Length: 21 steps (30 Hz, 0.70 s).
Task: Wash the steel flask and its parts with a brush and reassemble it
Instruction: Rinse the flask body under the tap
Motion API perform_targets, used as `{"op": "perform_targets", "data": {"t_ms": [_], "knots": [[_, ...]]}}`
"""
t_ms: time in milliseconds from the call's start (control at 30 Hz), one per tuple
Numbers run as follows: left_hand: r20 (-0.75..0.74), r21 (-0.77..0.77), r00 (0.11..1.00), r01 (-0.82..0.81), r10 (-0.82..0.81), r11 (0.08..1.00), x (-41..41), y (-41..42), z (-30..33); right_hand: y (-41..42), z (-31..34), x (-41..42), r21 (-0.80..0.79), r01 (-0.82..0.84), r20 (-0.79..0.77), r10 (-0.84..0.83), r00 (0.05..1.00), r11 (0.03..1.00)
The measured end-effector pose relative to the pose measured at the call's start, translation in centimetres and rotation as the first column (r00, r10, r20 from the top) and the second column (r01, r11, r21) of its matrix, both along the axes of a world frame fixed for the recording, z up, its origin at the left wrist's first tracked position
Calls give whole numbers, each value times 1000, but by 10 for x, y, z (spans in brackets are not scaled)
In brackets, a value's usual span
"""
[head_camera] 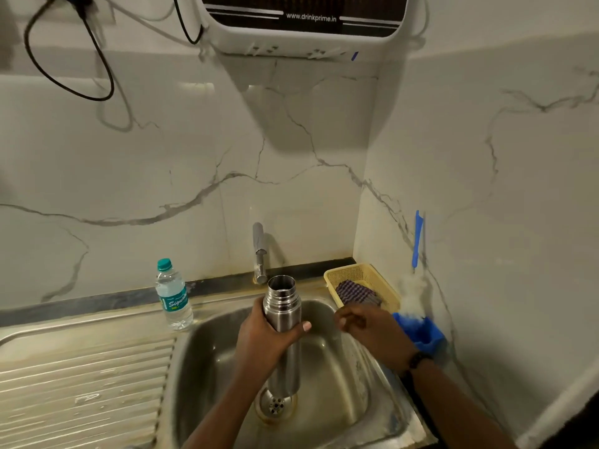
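The steel flask (289, 361) stands upright over the sink basin (340, 390), its mouth open with no cap or lid on it. My left hand (259, 338) grips its upper body, thumb across the front. To the right of the flask hovers my right hand (366, 325), blurred, fingers loosely curled, nothing visible in it. The brush (416, 241), with a blue handle and white bristles, stands in a blue holder (424, 333) in the right corner, just beyond my right hand. No flask cap or other parts are in view.
A steel tap (259, 251) rises behind the flask. A yellow basket (359, 273) holding a checked cloth (355, 293) sits at the back right. A plastic water bottle (173, 296) stands left of the basin, beside the ribbed drainboard (81, 377). A water purifier (304, 27) hangs overhead.
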<state>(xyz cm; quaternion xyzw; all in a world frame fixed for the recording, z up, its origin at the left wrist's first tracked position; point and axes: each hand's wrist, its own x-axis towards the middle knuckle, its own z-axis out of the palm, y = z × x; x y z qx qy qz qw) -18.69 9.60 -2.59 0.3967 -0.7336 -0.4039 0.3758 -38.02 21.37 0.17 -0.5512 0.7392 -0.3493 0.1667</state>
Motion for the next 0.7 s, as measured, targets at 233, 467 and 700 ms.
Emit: {"op": "perform_targets", "data": {"t_ms": [233, 467, 700], "knots": [[15, -21, 997, -80, 80, 997, 23, -15, -6, -38, -32, 38, -9, 35, 175, -33, 984, 999], [53, -4, 989, -137, 137, 991, 23, -36, -12, -90, -46, 26, 15, 80, 315, -81, 946, 997], [116, 9, 974, -199, 196, 980, 11, -61, -17, -157, -44, 4, 150, 51, 188, -79, 979, 987]]}}
